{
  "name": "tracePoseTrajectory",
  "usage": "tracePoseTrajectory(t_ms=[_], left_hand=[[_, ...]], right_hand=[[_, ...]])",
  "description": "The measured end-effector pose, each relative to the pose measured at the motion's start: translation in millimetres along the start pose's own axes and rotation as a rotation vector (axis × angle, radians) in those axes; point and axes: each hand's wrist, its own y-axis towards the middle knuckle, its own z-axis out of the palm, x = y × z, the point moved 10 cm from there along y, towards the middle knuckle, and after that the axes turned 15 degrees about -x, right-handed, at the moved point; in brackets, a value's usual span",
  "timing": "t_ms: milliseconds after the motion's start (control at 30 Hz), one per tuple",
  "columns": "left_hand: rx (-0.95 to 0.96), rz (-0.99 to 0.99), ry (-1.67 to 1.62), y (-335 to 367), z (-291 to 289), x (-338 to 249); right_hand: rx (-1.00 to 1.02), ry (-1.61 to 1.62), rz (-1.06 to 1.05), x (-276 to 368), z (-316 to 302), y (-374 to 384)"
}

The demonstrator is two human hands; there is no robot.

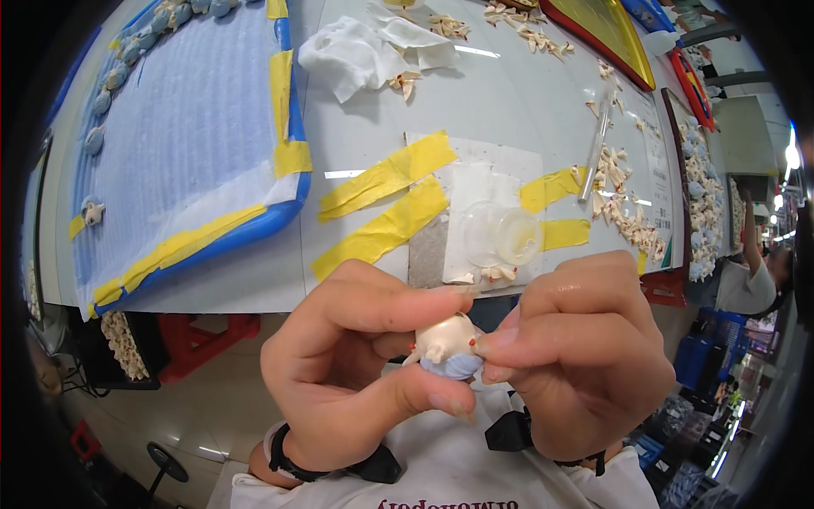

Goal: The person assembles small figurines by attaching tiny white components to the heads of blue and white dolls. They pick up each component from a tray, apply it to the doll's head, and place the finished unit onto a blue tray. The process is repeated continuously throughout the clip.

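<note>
Figurine (448,339) sits pinched in left hand (318,360), its right edge touching right hand (585,348).

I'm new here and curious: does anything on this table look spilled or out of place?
Mostly the loose, small cream-coloured pieces strewn beside a clear, straight tube on the right of the glossy white table: they sit outside any container, so look spilled, though perhaps deliberately laid.

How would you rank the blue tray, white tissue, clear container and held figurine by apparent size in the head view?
1. Blue tray
2. White tissue
3. Clear container and figurine: too alike to rank; figurine seems nearer the camera.
</note>
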Motion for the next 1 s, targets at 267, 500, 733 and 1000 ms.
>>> tracePoseTrajectory(t_ms=[267,500,733,1000], left_hand=[[0.048,0.371,0.153,1,12,-37],[0.226,0.857,0.751,-23,55,-51],[0.064,0.738,0.811,-5,18,-79],[0.05,0.866,0.985,26,-52,-122]], right_hand=[[0.027,0.181,0.203,-10,-4,0],[0.05,0.007,0.352,-36,-54,5],[-0.626,-0.076,0.532,-153,-297,23],[-0.075,-1.08,0.331,-227,-321,49]])
